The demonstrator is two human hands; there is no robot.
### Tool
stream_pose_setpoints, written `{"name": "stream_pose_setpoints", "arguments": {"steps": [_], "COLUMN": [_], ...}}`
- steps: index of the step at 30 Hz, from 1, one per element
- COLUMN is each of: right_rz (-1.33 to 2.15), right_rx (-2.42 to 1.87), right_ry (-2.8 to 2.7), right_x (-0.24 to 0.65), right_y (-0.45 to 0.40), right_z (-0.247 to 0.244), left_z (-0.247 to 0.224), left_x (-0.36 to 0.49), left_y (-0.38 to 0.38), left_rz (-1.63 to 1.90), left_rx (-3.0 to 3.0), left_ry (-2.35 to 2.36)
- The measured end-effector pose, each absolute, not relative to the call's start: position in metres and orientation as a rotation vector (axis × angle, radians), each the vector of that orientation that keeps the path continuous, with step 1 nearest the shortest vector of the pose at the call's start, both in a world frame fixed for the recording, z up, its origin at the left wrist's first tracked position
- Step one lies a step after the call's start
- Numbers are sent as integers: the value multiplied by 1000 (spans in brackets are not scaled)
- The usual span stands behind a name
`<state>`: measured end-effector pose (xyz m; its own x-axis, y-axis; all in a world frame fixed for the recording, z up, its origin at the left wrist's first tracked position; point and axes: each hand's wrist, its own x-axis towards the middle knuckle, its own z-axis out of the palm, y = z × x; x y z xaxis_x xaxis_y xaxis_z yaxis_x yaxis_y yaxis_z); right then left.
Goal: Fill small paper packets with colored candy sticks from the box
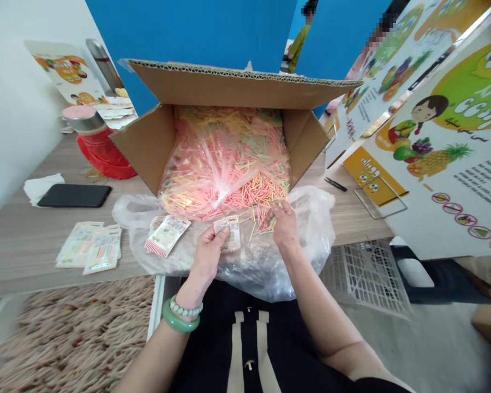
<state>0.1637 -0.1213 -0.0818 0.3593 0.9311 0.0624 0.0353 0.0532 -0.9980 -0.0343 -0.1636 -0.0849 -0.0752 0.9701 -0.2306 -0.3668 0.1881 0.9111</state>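
Note:
A cardboard box (241, 90) lies open towards me, with a clear bag of thin pink, yellow and green sticks (237, 164) in it. My left hand (209, 248) pinches a small printed packet (231, 234) between thumb and fingers. To its right, my right hand (284, 224) is closed at the loose sticks by the bag's mouth, and some sticks show at its fingertips. Left of my left hand, a few striped packets (167, 234) lie on the clear plastic (253, 273). Further left, filled packets (102, 248) rest on the table.
A black phone (76, 195) and a red-wrapped flask (102, 142) stand or lie at left. Tweezers (335, 184) are right of the box, near printed cartons (433, 131). Below are a bin of many packets (73, 333) and a grey crate (368, 278). People show behind.

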Motion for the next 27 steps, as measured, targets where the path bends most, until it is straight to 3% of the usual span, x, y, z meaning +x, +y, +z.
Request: {"name": "stream_pose_setpoints", "arguments": {"steps": [7,12,27], "right_rz": [980,855,1058], "right_rx": [-1291,-1360,-1140], "right_ry": [-1348,-1566,-1077], "right_x": [105,104,112], "right_y": [-134,-136,-138], "right_z": [-111,-124,-60], "left_z": [-71,-69,-74], "left_x": [-46,-47,-38], "left_y": [-158,-159,-154], "left_rz": [1333,1291,1107], "left_rx": [629,610,740], "left_ry": [1128,1124,1079]}}
